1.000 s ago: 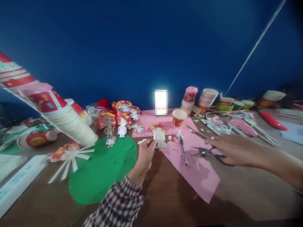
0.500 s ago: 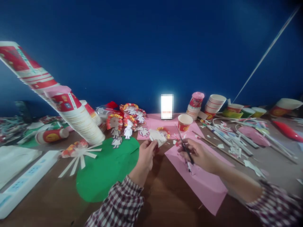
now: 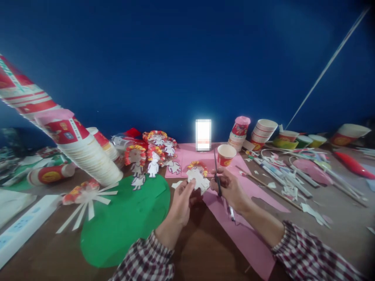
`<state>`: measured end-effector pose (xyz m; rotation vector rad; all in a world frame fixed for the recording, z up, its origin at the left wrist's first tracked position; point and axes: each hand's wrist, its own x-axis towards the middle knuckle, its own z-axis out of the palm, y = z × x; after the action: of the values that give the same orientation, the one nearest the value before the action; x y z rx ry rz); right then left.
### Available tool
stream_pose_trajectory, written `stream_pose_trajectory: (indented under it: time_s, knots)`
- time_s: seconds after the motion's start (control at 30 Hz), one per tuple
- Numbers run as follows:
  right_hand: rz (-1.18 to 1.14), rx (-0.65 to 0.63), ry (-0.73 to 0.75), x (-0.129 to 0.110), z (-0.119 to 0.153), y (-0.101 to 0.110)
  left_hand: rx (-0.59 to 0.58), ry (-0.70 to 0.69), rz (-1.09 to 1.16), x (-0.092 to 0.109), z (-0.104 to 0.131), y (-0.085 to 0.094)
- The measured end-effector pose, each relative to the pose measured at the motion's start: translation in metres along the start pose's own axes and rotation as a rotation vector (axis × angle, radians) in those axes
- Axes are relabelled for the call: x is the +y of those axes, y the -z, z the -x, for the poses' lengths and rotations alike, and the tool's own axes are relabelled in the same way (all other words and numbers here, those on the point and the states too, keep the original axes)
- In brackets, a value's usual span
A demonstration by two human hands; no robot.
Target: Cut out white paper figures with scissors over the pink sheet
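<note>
My left hand [image 3: 181,203] pinches a white paper cutout [image 3: 200,182] by its left edge, thumb on top. A red-and-yellow curled rim [image 3: 203,166] shows at the cutout's upper edge; whether the two are joined I cannot tell. Scissors [image 3: 217,177] with dark handles are in my right hand [image 3: 233,191], just right of the cutout. Their blades point up and away from me, and the fingers are wrapped around the handles. Beneath this hand lies a pink paper sheet [image 3: 252,238]. A paper cup [image 3: 226,154] stands just beyond the scissors.
Finished-looking paper figures [image 3: 153,164] with red-and-yellow rims stand left of centre, behind a green paper sheet [image 3: 123,230]. A tall leaning cup stack [image 3: 88,160] rises at left. On the right lie a thin wooden stick [image 3: 272,188], paper scraps [image 3: 315,214] and more stacked cups [image 3: 265,130].
My right hand and the scissors have moved left, closer to the cutout. The cutout has turned and now shows more of its white face. The whole view has shifted slightly.
</note>
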<state>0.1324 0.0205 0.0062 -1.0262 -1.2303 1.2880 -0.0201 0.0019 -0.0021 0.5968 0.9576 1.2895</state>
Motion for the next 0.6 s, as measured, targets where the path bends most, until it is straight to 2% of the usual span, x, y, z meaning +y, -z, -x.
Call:
stream_pose_trajectory:
  time_s: [0.17,0.3,0.6]
  knots:
    - [0.048,-0.032,-0.021,0.0026,-0.0019,0.0065,0.042,0.046,0.030,0.0009,-0.0028,0.0021]
    - [0.059,-0.048,-0.007,0.0063,-0.0011,0.0076,0.075,0.026,-0.014,0.0003,-0.0044,0.0016]
    - [0.212,-0.005,0.047,0.0058,-0.0070,0.0061,0.044,-0.001,-0.112,-0.0087,-0.0073,0.0028]
